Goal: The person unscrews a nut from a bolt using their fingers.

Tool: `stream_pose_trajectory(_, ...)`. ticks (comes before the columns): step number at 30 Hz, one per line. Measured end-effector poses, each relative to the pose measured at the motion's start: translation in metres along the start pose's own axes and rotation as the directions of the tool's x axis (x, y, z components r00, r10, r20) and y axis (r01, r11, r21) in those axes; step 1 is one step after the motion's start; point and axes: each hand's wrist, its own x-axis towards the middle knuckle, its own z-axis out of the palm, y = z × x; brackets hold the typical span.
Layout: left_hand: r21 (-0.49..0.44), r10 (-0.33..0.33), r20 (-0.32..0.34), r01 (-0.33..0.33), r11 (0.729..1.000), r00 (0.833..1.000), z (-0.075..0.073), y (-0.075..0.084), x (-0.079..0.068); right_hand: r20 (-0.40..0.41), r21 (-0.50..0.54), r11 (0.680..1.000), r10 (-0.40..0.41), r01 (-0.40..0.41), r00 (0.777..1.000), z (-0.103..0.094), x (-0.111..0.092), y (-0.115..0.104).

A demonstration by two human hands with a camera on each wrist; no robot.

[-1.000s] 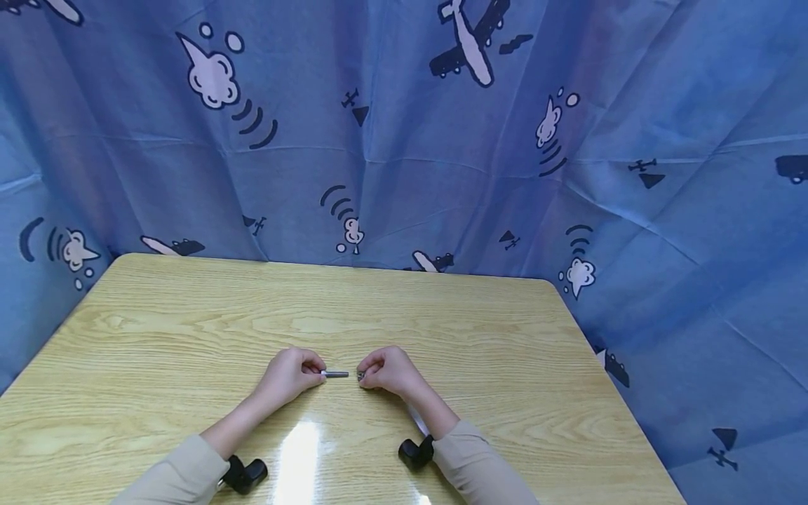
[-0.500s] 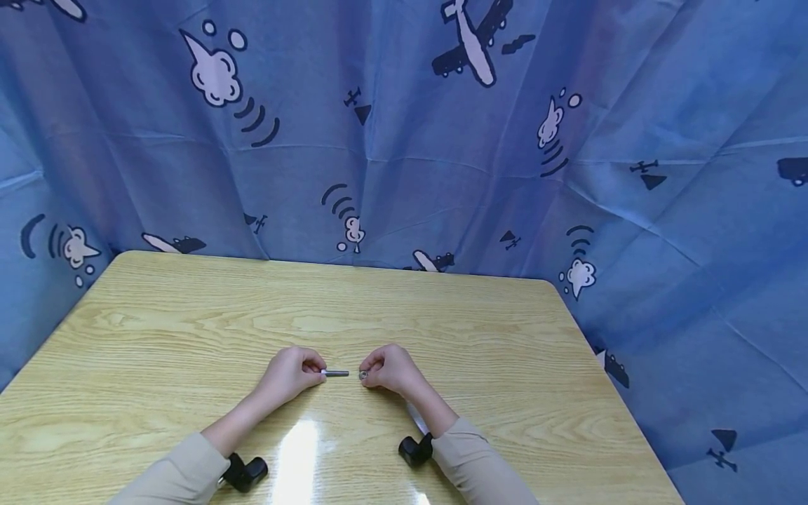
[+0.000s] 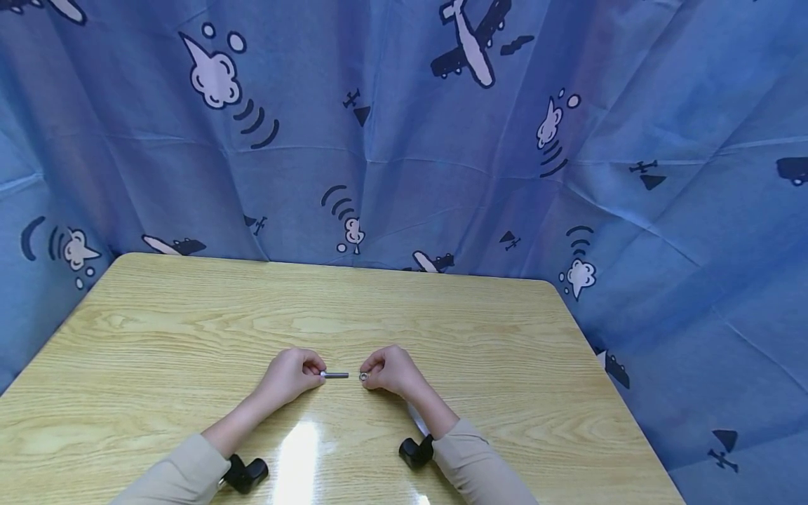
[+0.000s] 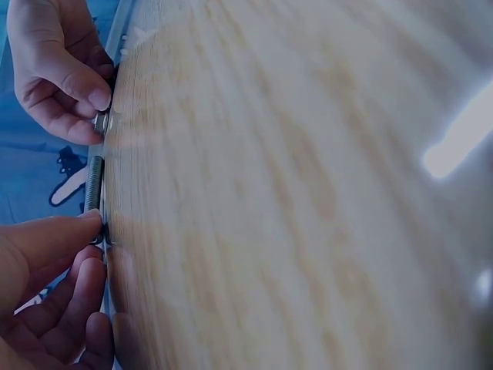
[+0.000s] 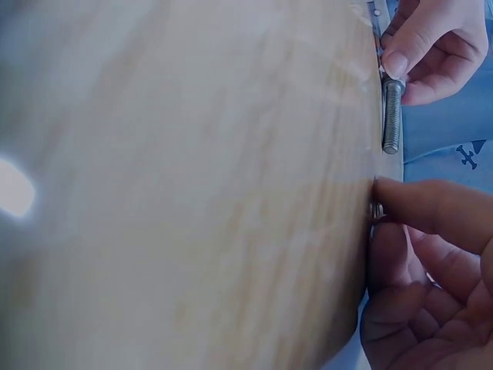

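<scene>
Between the thumb and fingers of my left hand (image 3: 293, 371) a metal bolt (image 3: 337, 375) is pinched by its head end. Its threaded shank points right, toward the other hand, and the thread shows plainly in the right wrist view on the bolt (image 5: 392, 119). My right hand (image 3: 393, 372) pinches a small metal nut (image 3: 363, 376) at its fingertips, the ring and its hole facing partly up in the head view. A short gap separates the bolt's tip from the nut. In the right wrist view most of the nut (image 5: 377, 210) is hidden by the thumb and finger.
The hands are over a wood-grain table (image 3: 442, 315). Behind it hangs a blue curtain (image 3: 404, 140) printed with planes and clouds. Black wrist cameras sit at both cuffs, the left camera (image 3: 245, 474) and the right camera (image 3: 416, 453). Light glares off the tabletop near the front.
The right hand has shifted slightly right, and the nut has turned so its hole shows more. The left hand and bolt have stayed nearly in place.
</scene>
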Motion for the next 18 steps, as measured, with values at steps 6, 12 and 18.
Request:
stream_pose_trajectory(6,0.002,-0.016,0.005,0.016,1.0,1.0,-0.001,0.002,0.0,0.01,0.005,0.999,-0.035,0.035,0.999,-0.002,-0.001,0.0)
stream_pose_trajectory(12,-0.008,-0.04,0.03,0.04,0.999,0.999,-0.002,0.002,0.001,0.018,0.009,1.0,-0.03,0.03,0.999,-0.005,-0.001,0.003)
stream_pose_trajectory(18,-0.014,-0.038,0.049,0.038,0.999,0.998,-0.003,0.001,0.001,0.052,0.04,0.998,-0.04,0.038,0.998,-0.012,-0.002,0.004)
